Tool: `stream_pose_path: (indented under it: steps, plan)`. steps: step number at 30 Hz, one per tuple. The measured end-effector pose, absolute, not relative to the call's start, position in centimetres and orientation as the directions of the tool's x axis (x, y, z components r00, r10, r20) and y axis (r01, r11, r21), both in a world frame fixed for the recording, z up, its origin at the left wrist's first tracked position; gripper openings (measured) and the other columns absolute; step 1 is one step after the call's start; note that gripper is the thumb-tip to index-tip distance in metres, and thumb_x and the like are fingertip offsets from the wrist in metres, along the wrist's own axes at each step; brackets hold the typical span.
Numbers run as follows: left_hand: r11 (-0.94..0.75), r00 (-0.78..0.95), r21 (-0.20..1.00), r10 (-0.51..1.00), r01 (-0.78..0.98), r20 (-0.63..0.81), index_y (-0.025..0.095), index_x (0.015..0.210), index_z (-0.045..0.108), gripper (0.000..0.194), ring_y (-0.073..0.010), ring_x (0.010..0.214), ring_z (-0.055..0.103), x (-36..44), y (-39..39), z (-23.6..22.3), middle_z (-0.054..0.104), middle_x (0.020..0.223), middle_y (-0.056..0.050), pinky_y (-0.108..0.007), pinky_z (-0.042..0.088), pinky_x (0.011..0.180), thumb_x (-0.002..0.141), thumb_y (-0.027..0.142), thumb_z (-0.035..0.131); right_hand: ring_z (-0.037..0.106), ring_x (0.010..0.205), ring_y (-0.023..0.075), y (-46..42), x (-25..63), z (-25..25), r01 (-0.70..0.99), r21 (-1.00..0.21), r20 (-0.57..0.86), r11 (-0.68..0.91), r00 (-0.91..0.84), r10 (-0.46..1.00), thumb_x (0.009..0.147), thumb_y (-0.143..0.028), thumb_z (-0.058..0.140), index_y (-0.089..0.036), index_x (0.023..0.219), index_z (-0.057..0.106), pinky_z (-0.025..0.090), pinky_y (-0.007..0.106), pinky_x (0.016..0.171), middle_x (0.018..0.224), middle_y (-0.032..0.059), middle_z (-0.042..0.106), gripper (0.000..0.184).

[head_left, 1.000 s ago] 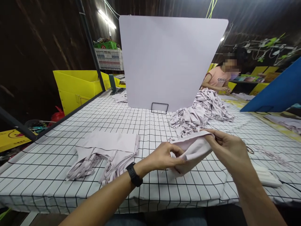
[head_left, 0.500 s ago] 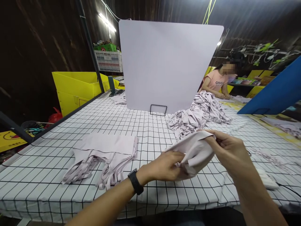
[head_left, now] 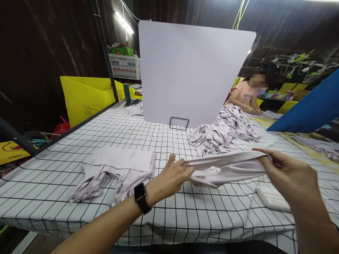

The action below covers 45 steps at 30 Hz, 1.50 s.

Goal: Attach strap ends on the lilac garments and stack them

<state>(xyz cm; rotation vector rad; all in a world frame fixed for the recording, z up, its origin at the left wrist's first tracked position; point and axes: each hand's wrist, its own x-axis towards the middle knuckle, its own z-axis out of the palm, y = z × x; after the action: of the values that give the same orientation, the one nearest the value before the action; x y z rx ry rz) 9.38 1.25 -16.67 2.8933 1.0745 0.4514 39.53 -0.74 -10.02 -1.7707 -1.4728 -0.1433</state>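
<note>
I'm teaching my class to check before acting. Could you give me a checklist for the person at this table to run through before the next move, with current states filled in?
1. Left hand has a grip on the fabric piece: ok.
2. Right hand has a grip on its other end: ok.
3. Fabric piece flat: not ok, folded lengthwise.
4. Fabric piece apart from the crumpled fabric pile: cannot tell.
5. Fabric stack layered, not heaped: ok.
</note>
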Motion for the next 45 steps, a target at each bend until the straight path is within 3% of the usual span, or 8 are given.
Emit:
stream_pose_path:
  steps: [3, 9, 19, 23, 32, 38, 41, 45]
  plan:
    - [-0.736, 0.691, 0.138, 0.672, 0.663, 0.266, 0.017, 0.078, 0.063, 0.031, -0.0240, 0.089, 0.052, 8.1, 1.4, -16.4, 0.069, 0.077, -0.007, -0.045, 0.030, 0.093, 0.086, -0.005, 0.042, 0.055, 0.044, 0.0230, -0.3, 40.3, -10.0, 0.874, -0.482, 0.513, -0.066, 0.343, 0.787, 0.079, -0.037, 0.063, -0.028, 0.090, 0.083, 0.042, 0.035, 0.045, 0.043, -0.0008, 0.058, 0.025]
    - [-0.746, 0.683, 0.110, 0.651, 0.657, 0.332, 0.016, 0.079, 0.063, 0.037, -0.0242, 0.098, 0.052, 5.9, 0.5, -14.9, 0.071, 0.089, -0.007, -0.047, 0.027, 0.096, 0.085, -0.009, 0.037, 0.065, 0.056, 0.0252, -0.5, 42.0, -12.1, 0.795, -0.593, 0.346, -0.128, 0.396, 0.851, 0.074, -0.044, 0.068, -0.023, 0.095, 0.083, 0.046, 0.034, 0.050, 0.060, 0.0066, 0.072, 0.033]
    - [-0.487, 0.581, 0.637, 0.810, 0.598, 0.073, 0.019, 0.092, 0.066, 0.005, -0.0223, 0.098, 0.060, 8.2, -2.8, -21.4, 0.067, 0.096, -0.004, -0.039, 0.041, 0.096, 0.091, 0.023, 0.063, 0.067, 0.065, 0.0316, -6.1, 38.7, -22.8, 0.783, -0.560, 0.210, -0.270, 0.449, 0.868, 0.069, -0.060, 0.058, -0.025, 0.072, 0.063, 0.049, 0.041, 0.061, 0.070, 0.0086, 0.069, 0.036]
    - [-0.323, 0.426, 0.573, 0.903, 0.753, -0.050, 0.016, 0.121, 0.058, 0.032, -0.0301, 0.113, 0.055, 9.8, -1.6, -21.7, 0.061, 0.123, -0.013, -0.046, 0.043, 0.096, 0.095, 0.035, 0.058, 0.064, 0.061, 0.0296, -7.6, 37.9, -22.6, 0.771, -0.552, 0.215, -0.318, 0.500, 0.839, 0.077, -0.053, 0.056, -0.027, 0.071, 0.059, 0.046, 0.038, 0.058, 0.066, 0.0058, 0.068, 0.027]
    - [-0.328, 0.485, 0.566, 0.862, 0.757, -0.150, 0.018, 0.091, 0.064, 0.013, -0.0298, 0.101, 0.058, 10.8, -0.4, -21.5, 0.070, 0.096, -0.008, -0.048, 0.037, 0.091, 0.086, 0.029, 0.060, 0.054, 0.044, 0.0233, -7.1, 38.5, -22.1, 0.745, -0.575, 0.228, -0.338, 0.543, 0.808, 0.078, -0.052, 0.059, -0.028, 0.060, 0.058, 0.039, 0.033, 0.048, 0.053, 0.0035, 0.066, 0.031]
    - [-0.283, 0.453, 0.719, 0.890, 0.635, -0.049, 0.018, 0.075, 0.059, 0.014, -0.0234, 0.088, 0.059, 10.8, -1.0, -21.3, 0.068, 0.082, -0.004, -0.042, 0.037, 0.089, 0.087, 0.023, 0.055, 0.067, 0.046, 0.0251, -6.8, 38.9, -23.5, 0.079, -0.940, -0.268, -0.331, 0.430, 0.862, 0.068, -0.059, 0.078, -0.021, 0.056, 0.068, 0.049, 0.032, 0.041, 0.053, 0.0074, 0.071, 0.041]
    - [-0.107, 0.437, 0.923, 0.897, 0.369, -0.071, 0.019, 0.078, 0.055, 0.021, -0.0158, 0.066, 0.054, 10.5, -0.4, -20.5, 0.059, 0.067, 0.001, -0.031, 0.040, 0.071, 0.089, 0.037, 0.058, 0.079, 0.085, 0.0293, -7.3, 36.7, -24.2, -0.282, -0.922, -0.352, -0.267, 0.318, 0.880, 0.076, -0.061, 0.077, -0.017, 0.092, 0.078, 0.065, 0.034, 0.070, 0.091, 0.0130, 0.082, 0.047]
    - [0.243, 0.470, 0.970, 0.857, -0.013, -0.209, 0.020, 0.087, 0.051, 0.039, -0.0110, 0.055, 0.051, 10.3, 0.4, -19.9, 0.056, 0.060, 0.005, -0.023, 0.037, 0.059, 0.081, 0.052, 0.072, 0.072, 0.113, 0.0289, -7.8, 32.9, -24.5, -0.414, -0.890, -0.329, -0.190, 0.295, 0.897, 0.084, -0.054, 0.077, -0.022, 0.131, 0.063, 0.059, 0.039, 0.100, 0.122, 0.0094, 0.076, 0.059]
